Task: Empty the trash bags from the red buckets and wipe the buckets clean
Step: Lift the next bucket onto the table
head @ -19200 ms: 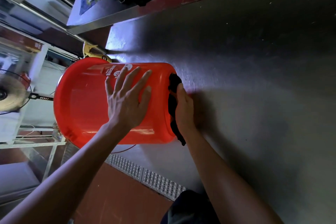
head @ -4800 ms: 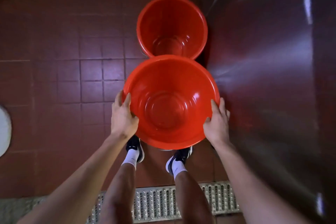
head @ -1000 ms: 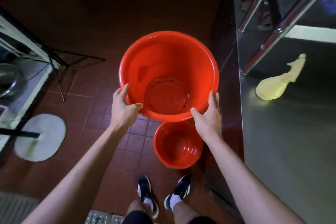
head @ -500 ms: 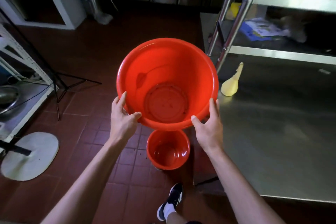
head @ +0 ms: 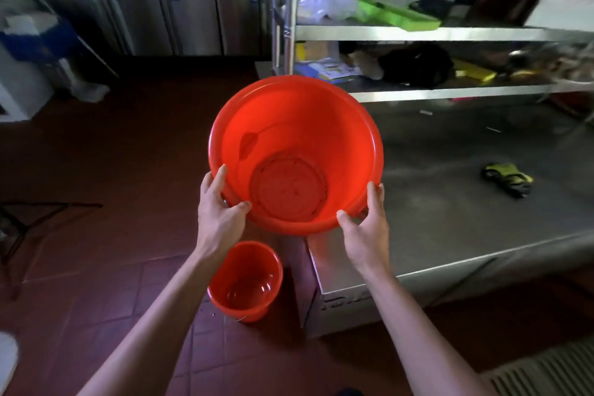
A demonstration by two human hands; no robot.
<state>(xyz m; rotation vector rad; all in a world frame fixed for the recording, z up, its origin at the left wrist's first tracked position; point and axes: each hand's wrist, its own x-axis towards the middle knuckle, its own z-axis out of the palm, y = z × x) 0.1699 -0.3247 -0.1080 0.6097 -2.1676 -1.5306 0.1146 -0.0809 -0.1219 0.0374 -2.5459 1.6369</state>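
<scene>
Holding the big red bucket up by its near rim, left hand and right hand clamped either side, mouth tilted toward me. Bench sits just right; the small bucket is on the floor below.

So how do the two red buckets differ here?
The held bucket is in both hands (left, right), lifted and tilted toward the camera; the floor bucket stands upright and untouched. The held bucket's bottom looks specked; the floor bucket's looks glossy. Both are red and bagless.
</scene>
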